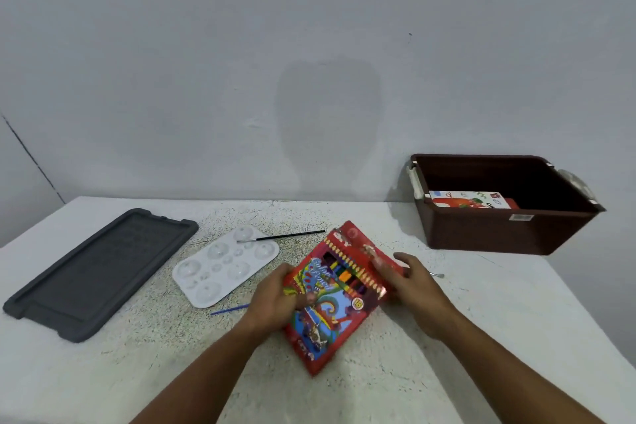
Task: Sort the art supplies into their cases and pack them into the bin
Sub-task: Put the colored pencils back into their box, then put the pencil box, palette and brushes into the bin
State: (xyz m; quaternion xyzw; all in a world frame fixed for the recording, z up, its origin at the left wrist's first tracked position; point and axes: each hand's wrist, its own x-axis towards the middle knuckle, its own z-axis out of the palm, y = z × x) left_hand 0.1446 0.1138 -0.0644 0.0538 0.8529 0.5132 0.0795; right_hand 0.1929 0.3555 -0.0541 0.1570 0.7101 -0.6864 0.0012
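A red colour pencil box (335, 296) with a window showing the pencils is held just above the table at centre. My left hand (278, 299) grips its left edge, thumb on the front. My right hand (413, 289) holds its right side near the top flap. The brown bin (509, 227) stands at the back right with a colourful book (469, 200) inside. A white paint palette (225, 265) lies left of the box. A black paintbrush (285, 236) rests across the palette's far edge. A blue stick (230, 309) pokes out from under my left hand.
A dark grey lid (99, 272) lies flat at the left of the table. A small metal-tipped tool (437, 274) shows just past my right hand. The speckled white table (378, 372) ends at a plain wall behind.
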